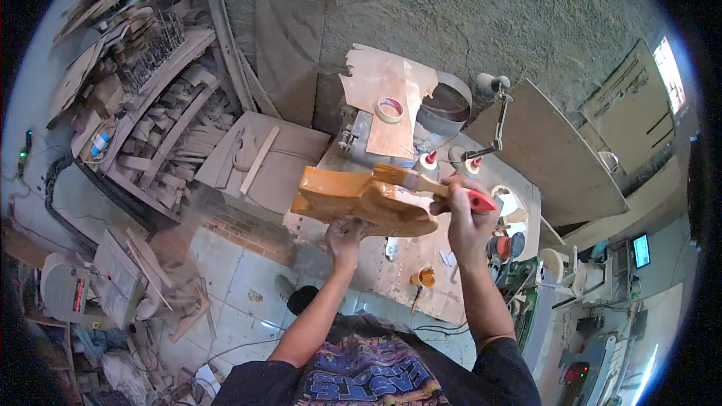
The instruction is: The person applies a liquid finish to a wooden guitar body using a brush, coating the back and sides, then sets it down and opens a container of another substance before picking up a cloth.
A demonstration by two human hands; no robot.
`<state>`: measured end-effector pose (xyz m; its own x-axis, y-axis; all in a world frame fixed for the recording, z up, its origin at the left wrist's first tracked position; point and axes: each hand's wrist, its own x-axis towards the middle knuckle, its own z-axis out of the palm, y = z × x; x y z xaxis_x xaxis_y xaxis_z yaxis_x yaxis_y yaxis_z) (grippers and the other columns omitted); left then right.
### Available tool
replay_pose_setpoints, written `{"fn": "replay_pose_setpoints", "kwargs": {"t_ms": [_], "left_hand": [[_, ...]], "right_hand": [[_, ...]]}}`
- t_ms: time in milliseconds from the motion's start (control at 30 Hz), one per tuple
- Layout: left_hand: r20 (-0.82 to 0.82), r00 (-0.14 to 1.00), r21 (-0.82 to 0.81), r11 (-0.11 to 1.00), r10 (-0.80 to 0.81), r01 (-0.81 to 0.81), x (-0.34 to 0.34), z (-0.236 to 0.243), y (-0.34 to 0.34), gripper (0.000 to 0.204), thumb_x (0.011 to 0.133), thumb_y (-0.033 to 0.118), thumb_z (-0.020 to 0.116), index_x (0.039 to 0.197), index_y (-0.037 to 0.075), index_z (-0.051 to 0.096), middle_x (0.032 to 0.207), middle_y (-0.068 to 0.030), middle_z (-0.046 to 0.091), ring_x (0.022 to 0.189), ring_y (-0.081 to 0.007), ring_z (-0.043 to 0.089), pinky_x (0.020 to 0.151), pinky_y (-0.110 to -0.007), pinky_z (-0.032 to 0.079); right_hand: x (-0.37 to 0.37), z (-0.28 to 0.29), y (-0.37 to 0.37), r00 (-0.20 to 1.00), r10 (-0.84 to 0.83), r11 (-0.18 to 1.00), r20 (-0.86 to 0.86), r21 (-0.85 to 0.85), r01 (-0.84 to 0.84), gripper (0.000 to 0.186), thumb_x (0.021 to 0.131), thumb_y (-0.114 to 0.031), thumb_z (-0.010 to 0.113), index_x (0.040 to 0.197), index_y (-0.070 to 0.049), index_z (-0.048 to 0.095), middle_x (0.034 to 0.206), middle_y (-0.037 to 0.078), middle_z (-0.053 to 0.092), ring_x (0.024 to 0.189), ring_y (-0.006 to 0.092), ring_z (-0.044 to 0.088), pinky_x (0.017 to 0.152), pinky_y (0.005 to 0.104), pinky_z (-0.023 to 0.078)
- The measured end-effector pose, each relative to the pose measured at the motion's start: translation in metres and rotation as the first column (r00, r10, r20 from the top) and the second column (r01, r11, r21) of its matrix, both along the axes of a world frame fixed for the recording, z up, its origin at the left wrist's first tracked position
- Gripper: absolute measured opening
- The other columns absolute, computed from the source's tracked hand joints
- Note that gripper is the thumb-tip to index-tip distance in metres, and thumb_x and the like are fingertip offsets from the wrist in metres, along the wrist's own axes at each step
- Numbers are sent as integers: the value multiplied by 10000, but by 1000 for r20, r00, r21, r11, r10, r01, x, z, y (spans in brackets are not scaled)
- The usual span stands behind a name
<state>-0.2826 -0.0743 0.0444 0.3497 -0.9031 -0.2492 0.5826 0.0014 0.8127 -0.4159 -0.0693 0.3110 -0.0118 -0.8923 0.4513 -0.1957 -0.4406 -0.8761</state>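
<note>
My left hand (344, 237) holds up a shaped wooden piece (338, 194) from beneath, above the front of the workbench. The piece is curved, with a glossy orange-brown coat and a paler shiny patch toward its right end. My right hand (468, 222) is closed round a paintbrush (430, 183) with a pale handle and a red end. Its bristles, stained orange-brown, lie over the upper edge of the piece. On the bench below stands a small cup (423, 277) of orange-brown liquid, a thin dark-tipped tool beside it. Some left fingers are hidden under the piece.
The workbench (368, 267) also bears two glue bottles (426, 162) with red caps and a tape roll (389, 110) on thin board. A lamp arm (499, 124) rises at the back right. Wood offcuts (180, 135) crowd the left shelves. Cables cross the tiled floor (233, 286).
</note>
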Motion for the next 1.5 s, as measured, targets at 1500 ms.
{"fn": "replay_pose_setpoints", "kwargs": {"t_ms": [1500], "left_hand": [[11, 996, -77, 993, 92, -91, -17, 14, -7, 149, 816, 53, 689, 804, 2, 550, 775, -82, 622, 663, -127, 602, 588, -271, 546]], "right_hand": [[-31, -3, 4, 976, -120, 988, -179, 78, 136, 234, 950, -158, 530, 943, 53, 631, 728, 75, 630, 564, 110, 592, 534, 235, 499]]}}
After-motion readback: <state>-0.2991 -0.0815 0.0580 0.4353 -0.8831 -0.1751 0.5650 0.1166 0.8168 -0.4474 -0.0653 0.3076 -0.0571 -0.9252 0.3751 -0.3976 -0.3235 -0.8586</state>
